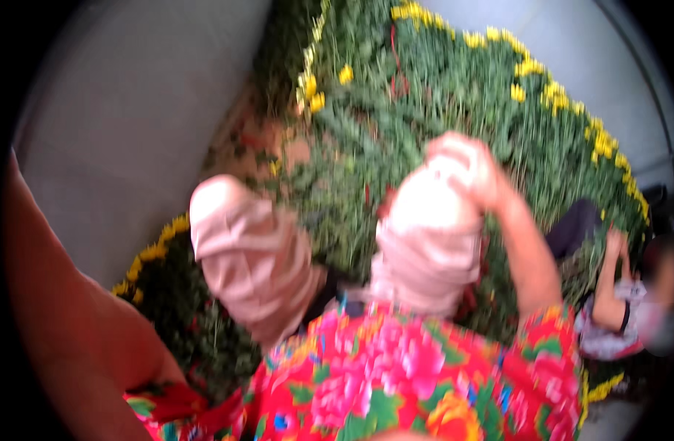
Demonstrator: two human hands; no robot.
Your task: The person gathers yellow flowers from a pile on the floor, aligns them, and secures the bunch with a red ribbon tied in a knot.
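My right hand (475, 168) is at my right knee (430, 204), its fingers curled. It is blurred, and I cannot tell whether it holds anything. At the left rim my left forearm (45, 264) reaches up towards the camera, with the left hand out of view. Around my legs lies a thick spread of cut green flower stems (458, 99) with leaves. Yellow flower heads (555, 99) line its outer edge. A red string (394, 49) lies across the stems beyond my knees.
Another person (612, 314) sits at the right, arms reaching towards the stems. Grey floor (144, 99) shows at the left. Brown ground with loose leaves and red scraps (260, 138) lies ahead of my left knee (221, 204). A few loose yellow blooms (316, 102) lie near it.
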